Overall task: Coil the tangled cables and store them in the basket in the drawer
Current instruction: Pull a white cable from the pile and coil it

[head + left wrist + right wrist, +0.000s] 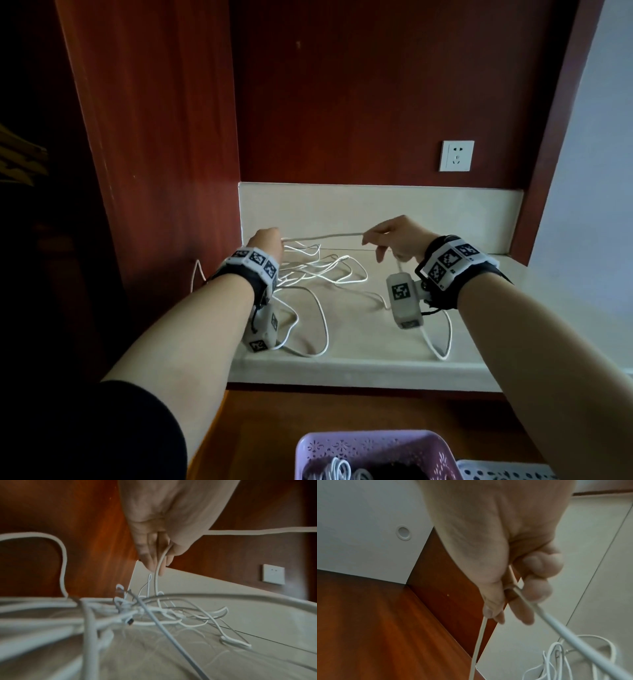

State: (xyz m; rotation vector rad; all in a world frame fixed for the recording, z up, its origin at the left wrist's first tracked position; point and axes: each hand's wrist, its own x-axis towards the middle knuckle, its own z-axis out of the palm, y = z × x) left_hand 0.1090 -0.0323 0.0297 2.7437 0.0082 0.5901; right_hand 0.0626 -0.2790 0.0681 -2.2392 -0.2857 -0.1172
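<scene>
A tangle of white cables (pixel 318 270) lies on the pale counter (pixel 370 342). One white strand (pixel 322 236) is stretched level between both hands above the heap. My left hand (pixel 269 241) holds its left end, and in the left wrist view that cable (pixel 158 566) runs down between the fingers (pixel 150 559) into the tangle (pixel 137 612). My right hand (pixel 394 236) pinches the other end between thumb and forefinger; in the right wrist view the cable (pixel 565 627) passes through the curled fingers (pixel 537 591). A lilac basket (pixel 373 452) with coiled white cable sits in the drawer below.
A white wall socket (pixel 457 156) is on the red-brown back panel. Wooden side walls close in the counter left and right. A second pale perforated basket (pixel 507 471) sits at the bottom right. A cable loop (pixel 197 274) hangs off the counter's left side.
</scene>
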